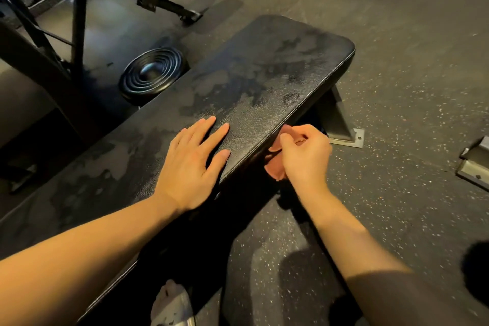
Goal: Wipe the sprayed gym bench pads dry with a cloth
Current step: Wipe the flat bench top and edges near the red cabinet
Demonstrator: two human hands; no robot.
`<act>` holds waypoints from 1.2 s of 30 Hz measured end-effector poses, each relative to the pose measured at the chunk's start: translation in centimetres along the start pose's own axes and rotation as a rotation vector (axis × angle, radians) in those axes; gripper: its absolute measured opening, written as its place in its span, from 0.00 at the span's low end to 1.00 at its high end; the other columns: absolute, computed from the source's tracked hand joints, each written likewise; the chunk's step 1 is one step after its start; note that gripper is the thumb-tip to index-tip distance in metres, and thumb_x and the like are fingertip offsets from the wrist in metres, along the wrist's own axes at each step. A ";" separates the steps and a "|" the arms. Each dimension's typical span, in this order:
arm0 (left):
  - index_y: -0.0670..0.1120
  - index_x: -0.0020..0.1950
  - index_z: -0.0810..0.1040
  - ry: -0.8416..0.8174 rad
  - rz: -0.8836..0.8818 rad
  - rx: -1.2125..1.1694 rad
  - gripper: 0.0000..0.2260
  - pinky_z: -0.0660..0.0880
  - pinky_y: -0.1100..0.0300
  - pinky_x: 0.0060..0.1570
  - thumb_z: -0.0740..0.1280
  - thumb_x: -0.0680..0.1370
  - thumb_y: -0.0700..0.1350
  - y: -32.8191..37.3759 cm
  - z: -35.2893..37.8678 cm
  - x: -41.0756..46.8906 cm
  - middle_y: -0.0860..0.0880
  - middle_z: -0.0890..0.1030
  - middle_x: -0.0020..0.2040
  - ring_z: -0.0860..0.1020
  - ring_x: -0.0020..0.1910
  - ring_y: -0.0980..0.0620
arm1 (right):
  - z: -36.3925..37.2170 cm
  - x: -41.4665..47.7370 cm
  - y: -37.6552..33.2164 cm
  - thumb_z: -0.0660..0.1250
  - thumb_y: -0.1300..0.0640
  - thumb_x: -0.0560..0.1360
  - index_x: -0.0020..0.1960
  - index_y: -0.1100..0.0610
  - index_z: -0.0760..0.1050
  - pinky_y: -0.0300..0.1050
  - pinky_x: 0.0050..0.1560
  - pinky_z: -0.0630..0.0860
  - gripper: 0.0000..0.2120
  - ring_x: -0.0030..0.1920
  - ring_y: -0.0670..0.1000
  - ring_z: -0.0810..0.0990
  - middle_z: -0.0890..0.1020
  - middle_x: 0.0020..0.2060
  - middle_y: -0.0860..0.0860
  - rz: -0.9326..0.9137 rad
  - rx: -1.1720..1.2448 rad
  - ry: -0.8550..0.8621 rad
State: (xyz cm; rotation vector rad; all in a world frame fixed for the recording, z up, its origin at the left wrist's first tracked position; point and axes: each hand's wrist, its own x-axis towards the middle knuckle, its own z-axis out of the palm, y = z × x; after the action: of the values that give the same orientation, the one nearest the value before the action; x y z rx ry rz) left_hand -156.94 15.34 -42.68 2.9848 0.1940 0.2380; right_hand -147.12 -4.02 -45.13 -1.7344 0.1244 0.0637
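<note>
Clearly the wiping is only partly done. The long black textured vinyl bench pad (pixel 264 82) carries broad dull patches and darker blotches over its far end and along its left portion, which read as spray film not yet dried, while a strip near the right edge by the hands looks cleaner and more even. The left hand (pixel 190 164) lies flat and open on the pad, fingers spread, holding nothing. The right hand (pixel 304 153) is curled closed around a bunched pinkish cloth (pixel 275 169), pressed against the pad's right side edge just below the stitched seam. Most of the top surface appears left to dry.
</note>
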 end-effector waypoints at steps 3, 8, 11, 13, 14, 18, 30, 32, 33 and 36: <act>0.55 0.79 0.66 0.006 0.009 -0.008 0.25 0.60 0.42 0.76 0.52 0.84 0.60 -0.1 0.1 0.1 0.50 0.64 0.80 0.61 0.79 0.49 | 0.6 -3.4 0.2 0.70 0.62 0.75 0.41 0.56 0.78 0.37 0.43 0.79 0.05 0.33 0.37 0.82 0.82 0.27 0.43 -0.082 -0.007 -0.128; 0.56 0.79 0.67 0.014 0.001 -0.020 0.25 0.58 0.42 0.77 0.52 0.84 0.61 0.0 0.1 0.1 0.51 0.64 0.80 0.61 0.79 0.50 | 1.0 -5.0 1.4 0.69 0.56 0.73 0.44 0.52 0.82 0.52 0.47 0.82 0.04 0.38 0.44 0.85 0.86 0.35 0.45 -0.079 -0.053 -0.328; 0.56 0.79 0.67 0.011 0.002 -0.018 0.25 0.58 0.42 0.77 0.52 0.84 0.61 0.1 0.0 0.2 0.51 0.64 0.80 0.60 0.80 0.49 | 0.6 -1.5 1.6 0.69 0.55 0.75 0.42 0.53 0.81 0.55 0.48 0.82 0.04 0.38 0.47 0.85 0.84 0.32 0.46 0.018 -0.033 -0.095; 0.56 0.79 0.67 0.012 0.002 -0.015 0.25 0.59 0.42 0.76 0.53 0.84 0.60 0.0 0.1 0.2 0.51 0.65 0.80 0.61 0.79 0.49 | 1.0 -3.2 1.5 0.68 0.57 0.76 0.41 0.55 0.80 0.53 0.48 0.81 0.05 0.37 0.45 0.84 0.84 0.31 0.46 -0.037 -0.035 -0.146; 0.56 0.79 0.67 0.017 0.002 -0.015 0.24 0.59 0.41 0.76 0.53 0.84 0.60 0.0 0.2 0.2 0.51 0.65 0.80 0.62 0.79 0.49 | 1.2 -5.1 1.3 0.68 0.58 0.76 0.42 0.55 0.80 0.53 0.47 0.81 0.04 0.37 0.44 0.84 0.84 0.32 0.47 -0.081 -0.031 -0.251; 0.56 0.79 0.67 0.017 0.004 -0.018 0.24 0.60 0.41 0.76 0.53 0.84 0.60 0.0 0.2 0.1 0.51 0.65 0.80 0.62 0.79 0.49 | 0.9 -5.6 0.9 0.70 0.60 0.73 0.43 0.53 0.84 0.46 0.49 0.80 0.05 0.38 0.41 0.83 0.85 0.34 0.44 -0.121 -0.089 -0.315; 0.55 0.79 0.68 0.027 0.007 -0.026 0.24 0.60 0.40 0.75 0.54 0.84 0.59 0.1 0.1 0.1 0.50 0.65 0.80 0.62 0.79 0.48 | 1.1 -2.8 1.8 0.70 0.57 0.74 0.41 0.54 0.83 0.45 0.52 0.78 0.05 0.44 0.49 0.84 0.83 0.34 0.43 0.036 -0.117 -0.181; 0.55 0.79 0.68 0.025 0.005 -0.032 0.24 0.60 0.40 0.75 0.54 0.84 0.59 0.2 0.0 0.1 0.50 0.65 0.80 0.62 0.79 0.49 | 1.2 -3.8 1.6 0.70 0.55 0.74 0.40 0.53 0.82 0.48 0.51 0.79 0.05 0.42 0.49 0.83 0.84 0.32 0.45 -0.003 -0.088 -0.237; 0.55 0.79 0.67 0.025 -0.001 -0.035 0.24 0.60 0.41 0.76 0.54 0.84 0.60 0.2 0.1 0.2 0.50 0.65 0.80 0.62 0.79 0.49 | 1.4 -4.2 1.5 0.70 0.55 0.74 0.40 0.52 0.82 0.47 0.51 0.79 0.05 0.43 0.48 0.83 0.84 0.33 0.44 -0.009 -0.074 -0.269; 0.56 0.79 0.67 0.011 -0.003 -0.021 0.24 0.59 0.41 0.76 0.53 0.84 0.60 0.1 0.1 0.1 0.50 0.65 0.80 0.61 0.79 0.49 | 1.5 -3.7 1.7 0.69 0.58 0.72 0.36 0.51 0.83 0.48 0.55 0.79 0.08 0.46 0.46 0.83 0.84 0.35 0.42 0.062 -0.073 -0.245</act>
State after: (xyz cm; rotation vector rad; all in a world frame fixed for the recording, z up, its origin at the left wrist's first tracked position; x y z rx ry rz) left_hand -156.78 15.20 -42.69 2.9625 0.1963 0.2544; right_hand -150.91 -2.68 -46.59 -1.7810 -0.0050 0.3291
